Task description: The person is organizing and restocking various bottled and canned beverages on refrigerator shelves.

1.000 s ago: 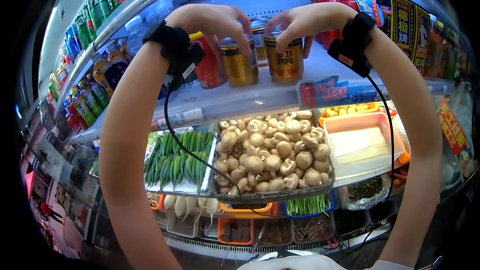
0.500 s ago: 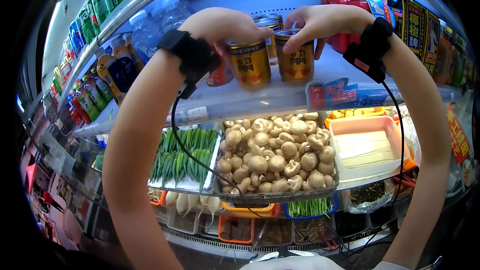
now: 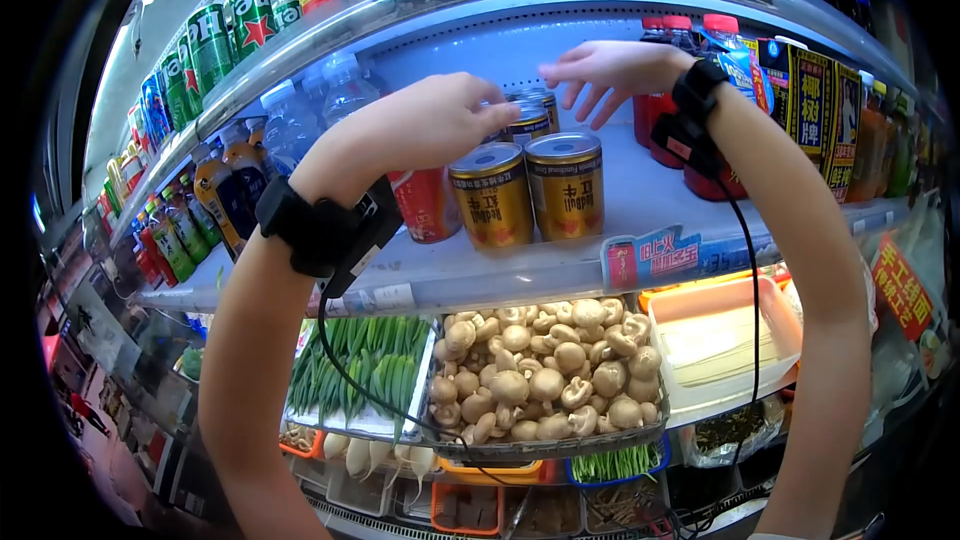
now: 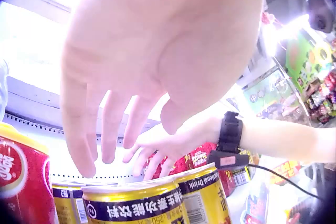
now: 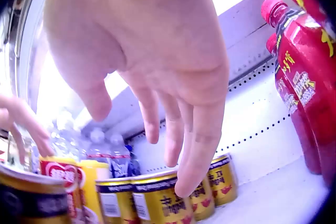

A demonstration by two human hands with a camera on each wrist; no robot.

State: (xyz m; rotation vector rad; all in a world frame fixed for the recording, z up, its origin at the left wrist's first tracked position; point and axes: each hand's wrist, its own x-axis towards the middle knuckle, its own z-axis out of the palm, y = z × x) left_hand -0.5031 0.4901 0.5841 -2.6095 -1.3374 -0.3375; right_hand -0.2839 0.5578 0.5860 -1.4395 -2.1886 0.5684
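Note:
Two gold cans, the left can [image 3: 492, 197] and the right can [image 3: 565, 187], stand side by side at the shelf's front edge, with more gold cans [image 3: 530, 122] behind them. My left hand [image 3: 420, 123] hovers above and left of the front cans, holding nothing; in the left wrist view its fingers [image 4: 107, 129] hang relaxed over the can tops. Higher and to the right, my right hand [image 3: 618, 72] is raised with spread fingers and touches no can in the head view. The right wrist view has its fingers [image 5: 202, 140] hanging in front of the cans.
A red can [image 3: 425, 204] stands left of the gold cans, clear bottles [image 3: 288, 128] further left. Red-capped bottles [image 3: 655, 110] and black cartons [image 3: 808, 105] are on the right. A price sign [image 3: 652, 257] hangs on the shelf edge above mushrooms [image 3: 545, 380].
Both hands have come off the front cans, the right one lifting away. The two front cans now stand close together. The head view has shifted, so the shelf appears lower.

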